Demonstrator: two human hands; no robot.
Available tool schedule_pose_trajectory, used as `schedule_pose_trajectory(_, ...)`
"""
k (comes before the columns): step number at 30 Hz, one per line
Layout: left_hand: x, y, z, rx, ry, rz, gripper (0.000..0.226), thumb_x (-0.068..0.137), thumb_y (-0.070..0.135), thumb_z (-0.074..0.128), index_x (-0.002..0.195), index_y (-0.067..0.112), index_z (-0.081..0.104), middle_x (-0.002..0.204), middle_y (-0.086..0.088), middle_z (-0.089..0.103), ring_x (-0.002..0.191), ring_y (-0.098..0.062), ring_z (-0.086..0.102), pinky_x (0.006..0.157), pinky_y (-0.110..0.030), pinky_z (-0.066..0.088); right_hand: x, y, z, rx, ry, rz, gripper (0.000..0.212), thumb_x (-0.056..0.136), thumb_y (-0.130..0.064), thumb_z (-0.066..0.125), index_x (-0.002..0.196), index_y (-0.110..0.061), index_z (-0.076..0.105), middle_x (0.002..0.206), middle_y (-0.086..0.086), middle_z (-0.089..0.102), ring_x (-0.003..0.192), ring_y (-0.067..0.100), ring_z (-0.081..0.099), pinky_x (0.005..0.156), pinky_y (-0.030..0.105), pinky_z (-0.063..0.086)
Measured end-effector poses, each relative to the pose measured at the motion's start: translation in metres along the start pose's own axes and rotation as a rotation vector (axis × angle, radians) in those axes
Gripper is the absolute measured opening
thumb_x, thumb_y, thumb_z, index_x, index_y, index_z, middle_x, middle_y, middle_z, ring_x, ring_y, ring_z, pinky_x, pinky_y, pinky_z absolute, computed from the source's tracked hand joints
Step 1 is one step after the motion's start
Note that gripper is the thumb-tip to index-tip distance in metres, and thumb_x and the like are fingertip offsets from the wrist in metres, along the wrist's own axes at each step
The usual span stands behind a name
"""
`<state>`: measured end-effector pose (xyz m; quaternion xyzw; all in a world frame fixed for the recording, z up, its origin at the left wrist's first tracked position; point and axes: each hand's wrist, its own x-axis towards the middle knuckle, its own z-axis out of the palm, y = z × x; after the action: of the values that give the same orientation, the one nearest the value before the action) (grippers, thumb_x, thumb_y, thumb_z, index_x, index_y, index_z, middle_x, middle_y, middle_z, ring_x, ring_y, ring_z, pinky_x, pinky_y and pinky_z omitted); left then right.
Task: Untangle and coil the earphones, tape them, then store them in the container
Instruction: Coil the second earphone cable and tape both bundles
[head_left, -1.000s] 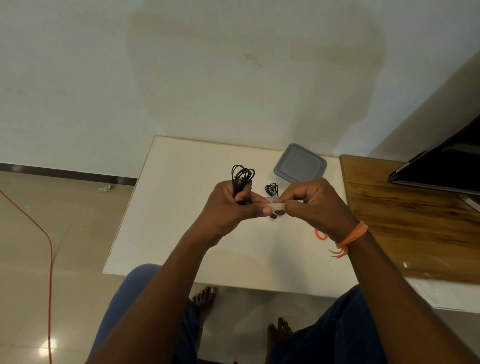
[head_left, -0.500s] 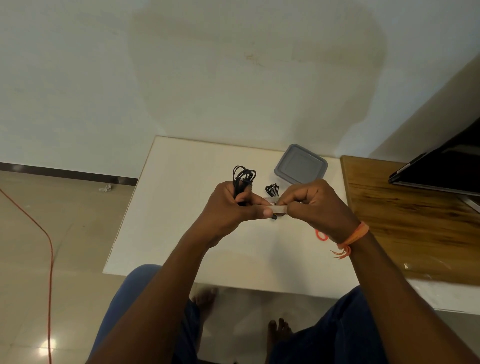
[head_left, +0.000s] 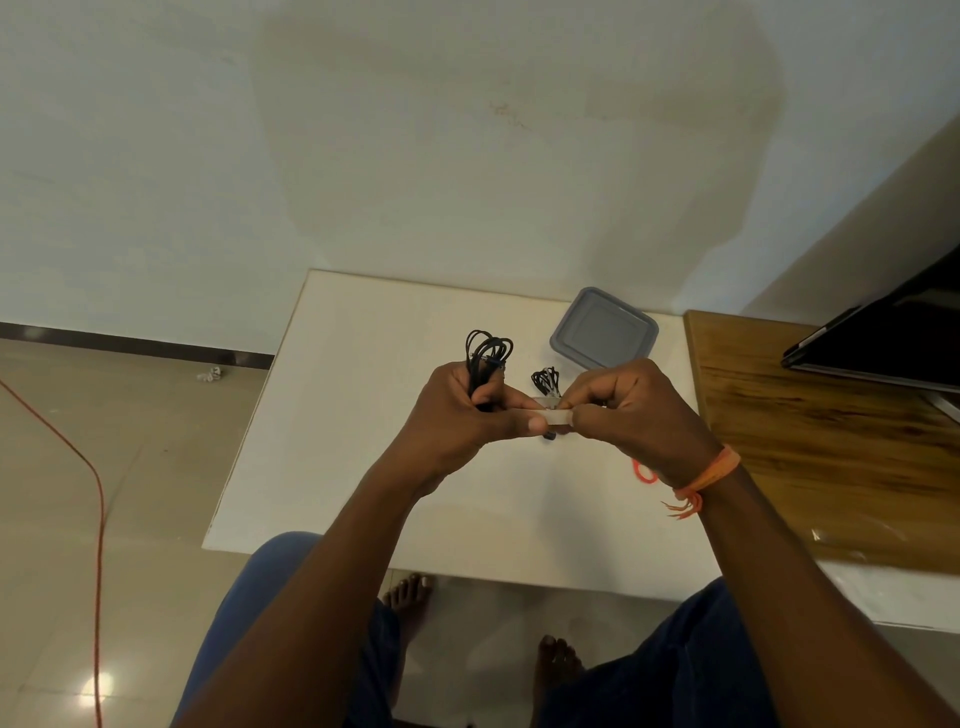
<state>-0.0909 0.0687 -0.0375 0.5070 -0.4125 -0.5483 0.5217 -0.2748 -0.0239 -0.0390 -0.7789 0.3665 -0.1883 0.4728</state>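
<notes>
My left hand (head_left: 457, 415) grips a coiled bundle of black earphones (head_left: 485, 351), whose loops stick up above the fist. Its thumb also pinches one end of a pale strip of tape (head_left: 553, 415). My right hand (head_left: 634, 410) pinches the other end of the strip, so the tape stretches between both hands above the white table (head_left: 363, 415). A second coiled black earphone bundle (head_left: 545, 381) lies on the table behind the tape. The grey square container (head_left: 602, 332), lid on, sits at the table's back right.
A red ring-shaped thing (head_left: 644, 473), mostly hidden by my right wrist, lies on the table. A wooden board (head_left: 831, 441) adjoins on the right with a dark screen (head_left: 893, 343) above it. An orange cable (head_left: 96, 493) runs over the floor at left.
Both hands stay almost still, holding the tape strip stretched between them. The earphone bundle remains in my left hand.
</notes>
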Motion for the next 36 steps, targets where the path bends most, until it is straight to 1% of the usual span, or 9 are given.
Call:
schedule_pose_trajectory(8,0.001,-0.001,-0.001,-0.006,0.001,-0.004,0.057,0.074,-0.017,0.072,0.063,0.017,0.028,0.077,-0.012,0.076,0.077,-0.021,0.074,0.070,-0.022,0.053,0.001,0.000,0.000,0.075,-0.026,0.022,0.033,0.071,-0.039,0.064,0.079,-0.010,0.079,0.071,0.009,0.072,0.072,0.037,0.062,0.065,0.052,0.052)
schedule_pose_trajectory(16,0.001,-0.008,-0.004,-0.046,-0.003,-0.014,0.056,0.073,-0.016,0.073,0.061,0.017,0.030,0.082,-0.018,0.076,0.094,-0.034,0.073,0.077,-0.028,0.056,-0.002,-0.001,0.000,0.159,-0.063,0.040,0.032,0.070,-0.035,0.066,0.081,-0.007,0.079,0.075,0.012,0.072,0.077,0.037,0.064,0.070,0.049,0.054)
schedule_pose_trajectory(18,0.002,-0.009,-0.005,-0.034,-0.005,-0.029,0.049,0.073,-0.017,0.073,0.059,0.010,0.034,0.079,-0.014,0.076,0.095,-0.032,0.073,0.077,-0.027,0.055,-0.002,-0.001,0.000,0.170,-0.059,0.043,0.032,0.070,-0.034,0.067,0.080,-0.007,0.079,0.074,0.012,0.072,0.076,0.037,0.063,0.068,0.045,0.053)
schedule_pose_trajectory(20,0.002,-0.010,-0.006,-0.008,-0.027,-0.054,0.030,0.073,-0.017,0.073,0.065,-0.012,0.044,0.068,-0.002,0.074,0.095,-0.026,0.074,0.077,-0.023,0.055,-0.003,-0.001,0.000,0.176,-0.053,0.045,0.032,0.069,-0.035,0.067,0.080,-0.007,0.079,0.074,0.012,0.072,0.076,0.036,0.063,0.067,0.039,0.052)
schedule_pose_trajectory(24,0.000,-0.007,-0.006,0.028,-0.015,-0.066,0.033,0.073,-0.015,0.073,0.079,-0.032,0.045,0.057,0.010,0.066,0.092,-0.019,0.074,0.079,-0.023,0.054,-0.003,-0.003,0.001,0.217,-0.055,0.048,0.028,0.072,-0.031,0.067,0.080,-0.007,0.079,0.075,0.014,0.072,0.078,0.037,0.064,0.069,0.041,0.053)
schedule_pose_trajectory(27,0.000,-0.006,-0.005,0.007,-0.014,-0.078,0.025,0.073,-0.015,0.074,0.067,-0.015,0.050,0.063,0.005,0.071,0.092,-0.023,0.073,0.080,-0.027,0.054,-0.004,-0.005,0.003,0.234,-0.045,0.063,0.025,0.074,-0.027,0.069,0.081,-0.006,0.078,0.075,0.014,0.073,0.077,0.035,0.065,0.069,0.033,0.054)
schedule_pose_trajectory(30,0.003,-0.009,-0.004,-0.018,0.018,-0.072,0.051,0.073,-0.017,0.072,0.061,0.013,0.033,0.080,-0.013,0.076,0.085,-0.025,0.074,0.075,-0.026,0.055,-0.006,-0.005,0.002,0.278,-0.045,0.097,0.014,0.083,-0.011,0.068,0.085,0.001,0.076,0.079,0.018,0.073,0.079,0.036,0.069,0.074,0.038,0.058)
schedule_pose_trajectory(33,0.006,-0.007,-0.005,-0.002,-0.019,-0.076,0.047,0.073,-0.017,0.073,0.062,0.010,0.035,0.083,-0.017,0.075,0.077,-0.021,0.073,0.075,-0.025,0.055,-0.008,-0.005,-0.002,0.401,-0.092,0.173,0.016,0.089,0.006,0.058,0.090,0.008,0.073,0.084,0.023,0.072,0.081,0.031,0.072,0.074,0.033,0.059)
schedule_pose_trajectory(36,0.008,-0.006,-0.006,0.012,-0.033,-0.071,0.054,0.073,-0.016,0.073,0.060,0.016,0.031,0.085,-0.017,0.076,0.081,-0.025,0.072,0.078,-0.029,0.056,-0.009,-0.004,-0.002,0.385,-0.092,0.167,0.019,0.086,0.002,0.056,0.086,0.003,0.075,0.081,0.019,0.073,0.079,0.028,0.072,0.073,0.029,0.057)
